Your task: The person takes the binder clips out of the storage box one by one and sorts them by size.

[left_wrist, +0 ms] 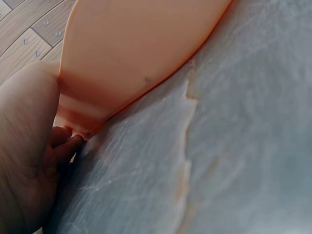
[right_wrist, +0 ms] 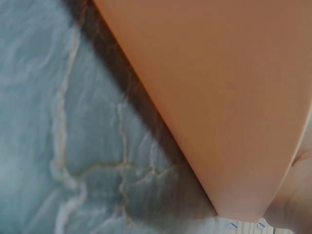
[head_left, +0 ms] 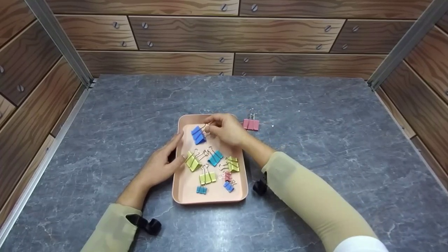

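Observation:
My right hand (head_left: 229,130) reaches over the far right part of a pink tray (head_left: 179,196). Its thumb and forefinger pinch the wire handles of a large blue binder clip (head_left: 198,135), whose body lies at the tray's far left. Along the left wall, my left hand (head_left: 161,164) holds the tray, thumb over the rim; the left wrist view shows its curled fingers (left_wrist: 68,146) low against the outer wall. Nearer in the tray are a teal clip (head_left: 215,158), yellow-green clips (head_left: 208,177), a small pink clip (head_left: 228,176) and a small blue clip (head_left: 229,186).
Just right of the tray, a pink binder clip (head_left: 251,124) stands on the dark marbled tabletop (head_left: 315,140). A small teal clip (head_left: 201,189) lies at the tray's near end. Wood-patterned panels (head_left: 227,35) wall in the back and sides.

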{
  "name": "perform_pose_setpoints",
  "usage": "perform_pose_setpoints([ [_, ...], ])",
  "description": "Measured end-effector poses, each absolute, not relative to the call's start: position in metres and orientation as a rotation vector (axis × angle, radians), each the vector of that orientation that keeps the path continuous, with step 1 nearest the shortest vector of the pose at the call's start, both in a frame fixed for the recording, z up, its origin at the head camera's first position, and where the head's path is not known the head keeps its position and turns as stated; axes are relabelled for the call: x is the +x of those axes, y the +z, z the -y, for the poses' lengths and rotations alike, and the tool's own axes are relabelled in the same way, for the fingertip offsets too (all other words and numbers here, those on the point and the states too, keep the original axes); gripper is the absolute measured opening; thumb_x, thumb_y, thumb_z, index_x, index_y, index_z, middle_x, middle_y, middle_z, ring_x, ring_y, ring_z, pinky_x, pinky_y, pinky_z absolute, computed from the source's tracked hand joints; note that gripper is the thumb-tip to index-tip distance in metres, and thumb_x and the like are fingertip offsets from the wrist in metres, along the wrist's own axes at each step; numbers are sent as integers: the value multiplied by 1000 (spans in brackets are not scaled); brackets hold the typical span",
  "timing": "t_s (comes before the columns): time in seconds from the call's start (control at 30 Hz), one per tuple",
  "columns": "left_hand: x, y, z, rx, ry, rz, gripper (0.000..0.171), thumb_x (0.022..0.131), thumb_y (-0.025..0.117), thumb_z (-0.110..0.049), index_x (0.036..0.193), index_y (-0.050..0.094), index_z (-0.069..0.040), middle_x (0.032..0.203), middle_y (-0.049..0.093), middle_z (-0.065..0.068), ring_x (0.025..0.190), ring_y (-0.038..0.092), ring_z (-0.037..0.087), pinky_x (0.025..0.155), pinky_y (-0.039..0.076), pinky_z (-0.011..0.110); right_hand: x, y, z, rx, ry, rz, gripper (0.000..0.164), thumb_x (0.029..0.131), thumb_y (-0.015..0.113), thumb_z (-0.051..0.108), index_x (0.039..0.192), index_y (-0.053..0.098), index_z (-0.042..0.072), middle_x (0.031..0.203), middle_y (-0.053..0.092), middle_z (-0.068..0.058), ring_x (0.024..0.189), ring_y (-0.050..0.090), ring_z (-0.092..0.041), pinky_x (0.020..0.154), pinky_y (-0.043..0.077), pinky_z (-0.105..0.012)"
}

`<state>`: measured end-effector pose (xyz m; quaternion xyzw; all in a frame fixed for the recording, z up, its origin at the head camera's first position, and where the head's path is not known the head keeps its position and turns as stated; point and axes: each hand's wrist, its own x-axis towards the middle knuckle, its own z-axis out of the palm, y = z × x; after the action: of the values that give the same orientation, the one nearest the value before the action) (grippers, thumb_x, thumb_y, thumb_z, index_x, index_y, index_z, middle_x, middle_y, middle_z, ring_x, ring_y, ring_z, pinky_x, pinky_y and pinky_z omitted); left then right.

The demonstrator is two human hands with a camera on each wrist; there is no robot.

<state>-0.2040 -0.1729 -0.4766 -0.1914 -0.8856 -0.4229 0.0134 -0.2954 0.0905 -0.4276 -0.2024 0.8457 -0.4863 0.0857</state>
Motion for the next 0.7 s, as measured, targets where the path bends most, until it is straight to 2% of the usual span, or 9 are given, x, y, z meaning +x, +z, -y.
perform_pose_setpoints([
  [0.23, -204, -476, 173, -593, -1310, 2763, 75, 104, 65, -35, 169, 30, -20, 170, 32, 14, 155, 34, 35, 126, 27, 51, -294, -427, -91, -577, -1483, -2503, 27, 102, 69, 6, 128, 73, -1, 94, 78, -7, 86, 75, -32, 67, 56, -22],
  [0.5, -204, -476, 172, -592, -1301, 2763, 74, 104, 65, -34, 169, 32, -18, 169, 32, 18, 154, 35, 36, 126, 28, 51, -293, -427, -91, -563, -1518, -2479, 25, 102, 66, 3, 126, 74, -2, 97, 79, -12, 86, 75, -30, 66, 56, -21],
  [0.7, -204, -476, 173, -593, -1289, 2765, 74, 105, 65, -35, 169, 32, -19, 169, 32, 16, 154, 35, 36, 126, 28, 52, -294, -428, -91, -568, -1506, -2493, 25, 102, 63, 1, 125, 75, -1, 99, 79, -13, 89, 75, -31, 67, 56, -21],
])
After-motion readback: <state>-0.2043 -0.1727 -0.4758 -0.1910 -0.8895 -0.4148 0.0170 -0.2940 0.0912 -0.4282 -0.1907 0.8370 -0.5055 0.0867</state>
